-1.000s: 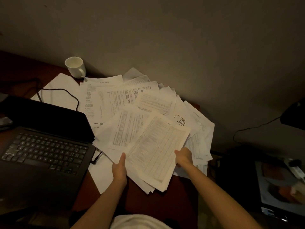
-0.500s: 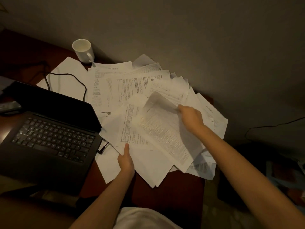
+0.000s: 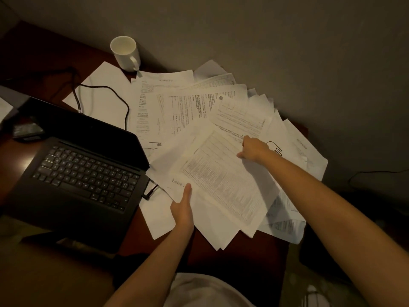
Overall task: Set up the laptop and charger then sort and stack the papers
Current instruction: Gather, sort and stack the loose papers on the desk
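A wide fan of papers (image 3: 199, 103) is spread over the dark wooden surface (image 3: 243, 262), from its middle to the right edge and up to the far edge by the wall. Some sheets at the right edge hang over it.

A bundle of sheets (image 3: 221, 185) is held above the near part of the fan. Its near left corner is gripped by the left hand (image 3: 182, 210): the thumb is laid on top and the fingers are hidden below the paper. The far right side of the top sheet is pinched by the right hand (image 3: 252, 148), with the fingers curled over the paper's edge.

The laptop (image 3: 81, 173) is opened at the near left part of the surface, with its screen dark and its right edge just beside the papers. A black cable (image 3: 124, 103) is laid in a loop over a blank sheet behind the laptop, and its plug (image 3: 148, 193) is seen at the laptop's right side. A white mug (image 3: 125, 53) is placed upright at the far edge, touching the far corner of the fan. A small dark object (image 3: 27, 129), too dim to be identified, is seen at the left edge behind the laptop.
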A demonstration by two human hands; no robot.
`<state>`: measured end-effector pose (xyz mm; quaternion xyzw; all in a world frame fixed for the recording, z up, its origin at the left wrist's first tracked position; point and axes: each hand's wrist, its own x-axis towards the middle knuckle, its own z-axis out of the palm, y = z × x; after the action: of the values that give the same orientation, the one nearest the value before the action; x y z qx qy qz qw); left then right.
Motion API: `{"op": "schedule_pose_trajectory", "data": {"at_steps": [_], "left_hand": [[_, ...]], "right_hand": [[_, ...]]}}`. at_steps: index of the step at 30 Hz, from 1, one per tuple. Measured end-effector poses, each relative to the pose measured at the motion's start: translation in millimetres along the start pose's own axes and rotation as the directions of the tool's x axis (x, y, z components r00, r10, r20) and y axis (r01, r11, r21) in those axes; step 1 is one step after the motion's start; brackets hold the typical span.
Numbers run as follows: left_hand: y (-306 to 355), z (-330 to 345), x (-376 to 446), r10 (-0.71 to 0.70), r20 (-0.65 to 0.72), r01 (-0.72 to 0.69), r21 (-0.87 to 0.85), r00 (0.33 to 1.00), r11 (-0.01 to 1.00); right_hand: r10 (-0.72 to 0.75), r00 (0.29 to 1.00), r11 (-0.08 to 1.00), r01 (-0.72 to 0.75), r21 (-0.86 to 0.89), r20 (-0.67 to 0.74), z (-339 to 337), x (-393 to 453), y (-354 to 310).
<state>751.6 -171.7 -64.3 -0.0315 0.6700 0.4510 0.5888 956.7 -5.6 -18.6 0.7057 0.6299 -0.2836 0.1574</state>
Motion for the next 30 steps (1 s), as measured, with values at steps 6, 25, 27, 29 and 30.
{"op": "schedule_pose_trajectory", "data": {"at_steps": [6,25,27,29,30], "left_hand": [[-5,-2,3,0.034,0.041,-0.034,0.005,0.999,0.999],[76,-14,-56,0.385,0.559,-0.566,0.192,0.734,0.802],[83,-13,-65,0.424,0.578,-0.627,0.204,0.697,0.752],[86,-7,-71,0.482,0.557,-0.666,0.184,0.676,0.723],[87,-4,-74,0.511,0.539,-0.678,0.164,0.669,0.716]], "right_hand": [[-0.003,0.996,0.906,0.039,0.420,-0.086,47,-39,-2],[-0.113,0.993,0.399,0.081,0.913,-0.039,29,-111,42],[-0.131,0.984,0.288,0.152,0.945,-0.118,23,-127,39],[-0.054,0.974,0.214,0.226,0.951,-0.219,17,-141,39],[-0.009,0.967,0.188,0.251,0.949,-0.254,13,-148,38]]}}
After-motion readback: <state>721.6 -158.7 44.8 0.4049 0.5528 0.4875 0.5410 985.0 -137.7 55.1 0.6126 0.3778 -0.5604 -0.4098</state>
